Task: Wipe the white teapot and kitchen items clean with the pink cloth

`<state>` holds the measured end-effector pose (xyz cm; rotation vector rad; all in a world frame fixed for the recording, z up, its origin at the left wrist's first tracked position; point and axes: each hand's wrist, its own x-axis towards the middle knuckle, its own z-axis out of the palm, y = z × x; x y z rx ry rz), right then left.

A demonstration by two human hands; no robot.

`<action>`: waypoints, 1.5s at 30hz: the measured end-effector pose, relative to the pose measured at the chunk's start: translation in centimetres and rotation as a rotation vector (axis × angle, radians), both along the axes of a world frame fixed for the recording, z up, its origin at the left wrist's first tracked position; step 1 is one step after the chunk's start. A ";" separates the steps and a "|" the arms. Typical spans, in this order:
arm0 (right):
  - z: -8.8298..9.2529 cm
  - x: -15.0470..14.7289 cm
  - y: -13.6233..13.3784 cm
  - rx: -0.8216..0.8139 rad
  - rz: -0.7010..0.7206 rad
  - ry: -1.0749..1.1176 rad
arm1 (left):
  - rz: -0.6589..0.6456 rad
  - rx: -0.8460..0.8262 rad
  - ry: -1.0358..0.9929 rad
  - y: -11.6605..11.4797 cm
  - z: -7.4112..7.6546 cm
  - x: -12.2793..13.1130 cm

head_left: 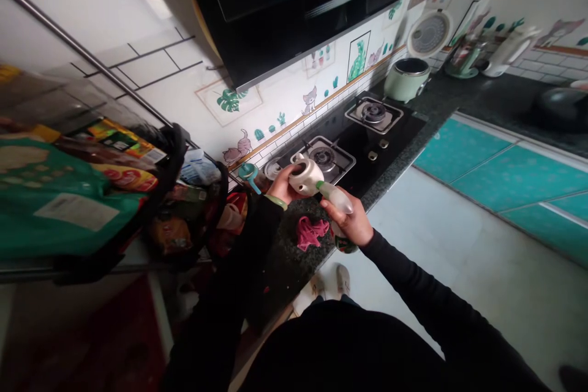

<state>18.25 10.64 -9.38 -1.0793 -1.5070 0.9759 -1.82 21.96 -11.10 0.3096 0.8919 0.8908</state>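
My left hand [281, 188], with a pale green bangle at the wrist, grips a small cream ceramic pot [309, 177] from its left side. The pot is tilted, and its dark round opening faces left. My right hand [350, 224] is closed around a translucent whitish bulb-shaped tool [339, 199] with a green neck. That neck meets or lies just in front of the pot's right side; contact cannot be made out. Beneath my right hand is a jar [344, 244] with a green label, partly hidden. A crumpled pink cloth [311, 233] lies on the dark counter [280, 263].
Behind the pot is a gas stove [361, 162] with two burners, below a black range hood [294, 6]. A green cooker [407, 79] stands with its lid raised. Packed storage baskets [184, 202] crowd the left. A teal-lidded container [248, 171] is beside them.
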 end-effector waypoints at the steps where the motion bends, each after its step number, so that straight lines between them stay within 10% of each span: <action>1: 0.1 -0.1 0.0 0.005 0.014 -0.012 | 0.009 -0.003 0.054 0.0 -0.1 -0.1; 22: -2.0 -3.1 -0.5 -0.009 0.143 -0.078 | 0.086 -0.154 -0.077 -4.2 -1.2 -3.1; 45: -3.0 -6.5 -1.0 -0.060 0.002 0.071 | 0.482 -0.174 -0.108 -6.1 -0.9 -1.4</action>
